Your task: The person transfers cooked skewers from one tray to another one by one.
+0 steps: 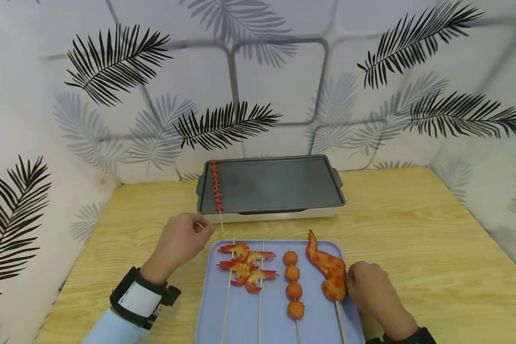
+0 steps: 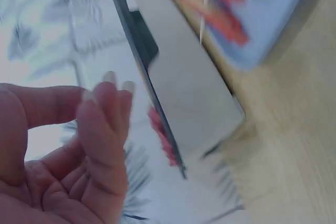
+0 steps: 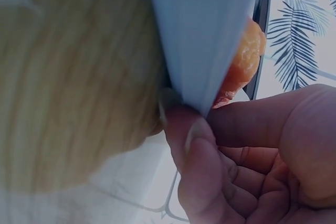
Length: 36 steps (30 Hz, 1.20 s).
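Observation:
My left hand (image 1: 182, 246) hovers left of the tray, just beside the bare stick end of a skewer of small red pieces (image 1: 216, 186). In the left wrist view the thumb and fingers (image 2: 102, 145) are loosely bent, tips close together, with nothing visible between them. That skewer lies along the left side of a dark griddle (image 1: 279, 184), its stick over the front edge. My right hand (image 1: 371, 289) pinches the right rim of the blue tray (image 3: 202, 35) between thumb and fingers. Nearest to it on the tray is a skewered chicken wing (image 1: 331, 267).
Also on the tray (image 1: 277, 325) are two shrimp skewers (image 1: 242, 267) and a skewer of orange balls (image 1: 293, 282). The griddle stands behind the tray on a wooden table (image 1: 417, 229), against a leaf-patterned backdrop (image 1: 275, 81).

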Available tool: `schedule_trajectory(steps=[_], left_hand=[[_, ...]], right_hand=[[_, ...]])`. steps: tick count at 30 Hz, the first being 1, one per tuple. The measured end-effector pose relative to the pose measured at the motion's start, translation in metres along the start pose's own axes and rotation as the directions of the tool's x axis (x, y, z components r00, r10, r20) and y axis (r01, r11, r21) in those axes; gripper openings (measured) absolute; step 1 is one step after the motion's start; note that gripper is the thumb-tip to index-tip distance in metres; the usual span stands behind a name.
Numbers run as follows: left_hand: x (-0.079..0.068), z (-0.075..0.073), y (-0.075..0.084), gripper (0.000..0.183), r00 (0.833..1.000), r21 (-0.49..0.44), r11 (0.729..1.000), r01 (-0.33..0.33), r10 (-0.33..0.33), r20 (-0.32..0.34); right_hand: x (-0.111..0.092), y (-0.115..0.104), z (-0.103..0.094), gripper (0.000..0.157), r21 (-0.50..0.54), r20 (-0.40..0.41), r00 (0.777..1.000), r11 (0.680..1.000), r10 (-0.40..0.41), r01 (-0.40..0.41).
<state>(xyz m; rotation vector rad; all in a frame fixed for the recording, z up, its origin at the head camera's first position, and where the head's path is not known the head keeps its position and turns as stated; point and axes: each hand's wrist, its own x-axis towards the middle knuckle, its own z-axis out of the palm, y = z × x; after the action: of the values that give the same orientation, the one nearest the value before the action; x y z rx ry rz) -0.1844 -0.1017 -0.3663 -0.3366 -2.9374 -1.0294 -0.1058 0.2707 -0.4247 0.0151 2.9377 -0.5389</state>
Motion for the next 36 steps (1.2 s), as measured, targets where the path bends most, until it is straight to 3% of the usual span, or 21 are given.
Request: schedule_trajectory(steps=[4,12,20,28,33,36], left_hand=[[0.026,-0.003,-0.01,0.022,0.998,-0.084,0.994,0.07,-0.07,0.005],[0.049,0.006,-0.019,0.029,0.993,-0.031,0.993,0.115,-0.115,0.018],[0.053,0.011,-0.021,0.028,0.986,-0.033,0.986,0.165,-0.165,0.017],[0.053,0.023,-0.018,0.028,0.989,-0.095,0.985,0.144,-0.145,-0.006],[0.056,0.023,-0.017,0.017,0.982,-0.158,0.97,0.185,-0.187,0.003],[0.058,0.02,-0.018,0.014,0.974,-0.229,0.947,0.224,-0.225,0.021]], right_hand=[[-0.001,-0.002,-0.001,0.023,0.016,-0.013,1.0,1.0,0.005,-0.005],[0.002,-0.002,-0.003,0.02,0.033,0.028,0.999,0.999,0.033,-0.034],[0.0,-0.002,-0.001,0.021,0.043,0.031,0.999,0.999,0.031,-0.032],[-0.003,0.0,0.001,0.021,0.039,0.015,0.999,0.998,0.04,-0.041],[-0.003,0.002,0.002,0.022,0.037,-0.006,1.0,0.999,0.024,-0.023],[-0.001,0.001,0.003,0.023,0.035,-0.02,1.0,0.999,0.002,-0.001]])
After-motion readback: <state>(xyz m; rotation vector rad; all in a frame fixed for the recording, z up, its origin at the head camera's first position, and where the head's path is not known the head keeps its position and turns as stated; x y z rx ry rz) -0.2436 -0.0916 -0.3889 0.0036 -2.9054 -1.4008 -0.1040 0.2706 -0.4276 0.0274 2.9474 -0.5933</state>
